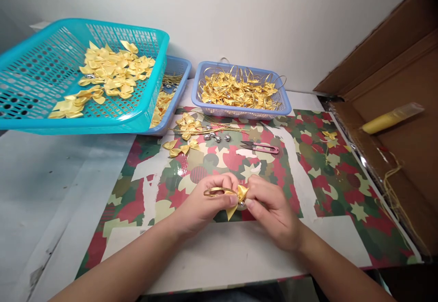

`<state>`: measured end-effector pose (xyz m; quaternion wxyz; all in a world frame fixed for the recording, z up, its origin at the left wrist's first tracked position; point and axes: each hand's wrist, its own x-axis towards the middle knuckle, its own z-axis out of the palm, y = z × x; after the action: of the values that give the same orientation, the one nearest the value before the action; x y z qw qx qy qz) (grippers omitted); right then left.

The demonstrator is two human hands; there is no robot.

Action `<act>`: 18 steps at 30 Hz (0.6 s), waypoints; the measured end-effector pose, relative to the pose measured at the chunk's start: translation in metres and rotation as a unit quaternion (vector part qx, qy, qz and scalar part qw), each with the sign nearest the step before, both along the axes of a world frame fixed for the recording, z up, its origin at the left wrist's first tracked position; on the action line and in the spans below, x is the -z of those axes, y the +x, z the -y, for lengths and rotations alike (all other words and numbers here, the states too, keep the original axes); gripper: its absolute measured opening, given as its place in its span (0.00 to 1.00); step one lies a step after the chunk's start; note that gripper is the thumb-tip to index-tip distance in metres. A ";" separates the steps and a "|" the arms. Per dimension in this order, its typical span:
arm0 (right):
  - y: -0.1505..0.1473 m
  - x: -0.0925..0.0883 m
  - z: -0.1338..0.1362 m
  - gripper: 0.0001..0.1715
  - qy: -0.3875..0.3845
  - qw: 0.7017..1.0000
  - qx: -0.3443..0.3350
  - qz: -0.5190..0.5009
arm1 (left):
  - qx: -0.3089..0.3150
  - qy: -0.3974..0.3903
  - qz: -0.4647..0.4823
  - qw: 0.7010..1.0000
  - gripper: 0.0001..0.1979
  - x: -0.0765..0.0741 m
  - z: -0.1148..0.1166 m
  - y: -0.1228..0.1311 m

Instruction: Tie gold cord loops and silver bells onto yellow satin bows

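Note:
Both hands meet over the near middle of the table. My left hand (210, 199) pinches a yellow ribbon bow (242, 192), and a looped gold cord (217, 191) lies over its thumb and fingers. From the other side, my right hand (272, 208) has thumb and fingers closed on the same bow. A small silver bell (242, 204) shows between the two hands, at the bow's middle. My fingers hide part of the bow and where the cord meets it. Beyond the hands lie thread snips (262, 148) with a pink handle and several loose bells (217, 139).
Loose bows (185, 147) and gold cords (219, 131) lie at the back. A turquoise basket (137, 122) of bows overlaps a blue basket (183, 83). Another blue basket (239, 111) holds belled bows on cords. Cardboard (386, 165) borders the right, with a yellow tube (392, 118).

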<state>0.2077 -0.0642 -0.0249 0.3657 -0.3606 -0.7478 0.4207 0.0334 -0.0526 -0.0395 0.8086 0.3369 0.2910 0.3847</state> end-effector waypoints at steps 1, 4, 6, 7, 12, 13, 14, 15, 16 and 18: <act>0.000 0.000 0.000 0.13 0.004 1.000 0.000 0.003 | -0.001 0.000 -0.001 1.000 0.18 0.000 0.000 0.000; -0.001 0.000 0.000 0.13 0.014 1.000 0.005 0.011 | -0.002 -0.002 -0.009 1.000 0.17 0.002 0.000 0.001; -0.001 0.000 0.000 0.13 0.017 1.000 0.010 0.014 | 0.000 -0.002 -0.020 1.000 0.17 0.002 0.000 0.001; -0.002 0.001 0.001 0.13 0.015 1.000 0.014 0.014 | -0.001 -0.001 -0.027 1.000 0.17 0.001 -0.001 0.001; -0.001 0.001 0.000 0.11 -0.019 0.998 0.056 0.006 | -0.065 -0.003 -0.056 0.996 0.19 -0.003 -0.003 0.000; 0.000 0.001 0.000 0.11 -0.024 0.998 0.065 0.006 | -0.080 0.000 -0.061 0.995 0.19 -0.003 -0.003 0.000; 0.000 0.001 0.000 0.11 -0.026 0.997 0.072 0.007 | -0.090 0.003 -0.065 0.994 0.19 -0.003 -0.004 -0.001; 0.000 0.001 0.000 0.12 -0.026 0.997 0.076 0.009 | -0.093 0.007 -0.069 0.993 0.18 -0.002 -0.004 -0.001; 0.000 0.002 0.000 0.12 -0.022 0.997 0.077 0.011 | -0.091 0.011 -0.074 0.993 0.18 -0.001 -0.004 -0.001; -0.001 0.003 0.000 0.13 -0.010 0.997 0.075 0.013 | -0.076 0.025 -0.093 0.993 0.17 0.000 -0.005 -0.001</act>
<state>0.2062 -0.0640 -0.0277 0.3826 -0.4250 -0.7192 0.3946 0.0323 -0.0480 -0.0392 0.7382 0.3681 0.3796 0.4189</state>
